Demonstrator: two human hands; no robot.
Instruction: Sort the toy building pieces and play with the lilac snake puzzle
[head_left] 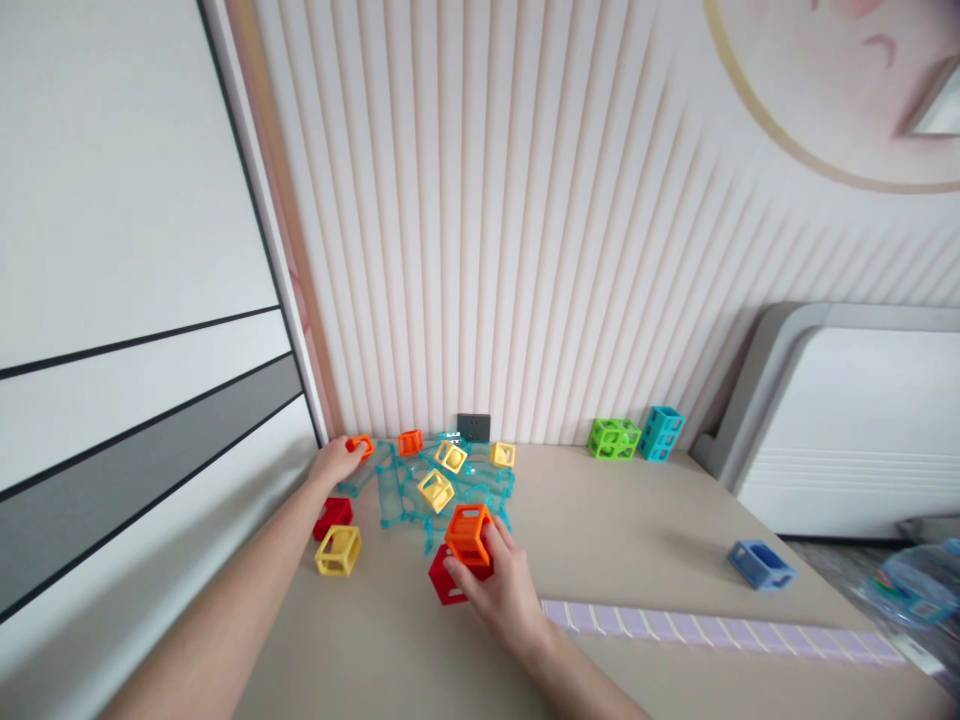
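At the far left near the wall, my left hand [335,464] is closed on a small orange open-frame block [364,447]. Closer in, fingers of my right hand [508,590] pinch another orange open-frame block [469,533]. Just below that block is a red block [445,580]; whether the two are joined I cannot tell. Between my hands lies a heap of see-through teal frame pieces [397,495], with yellow blocks [436,491] and a third orange block [409,442] on or beside it. By my left forearm are a red block [332,517] and a yellow block [338,551].
Against the ribbed wall [480,220] stand green blocks [614,439] and a teal stack [661,433]. A blue block [761,565] lies at the right, beyond a purple strip [697,630] on the beige surface [600,540]. A white panel [142,220] rises along the left.
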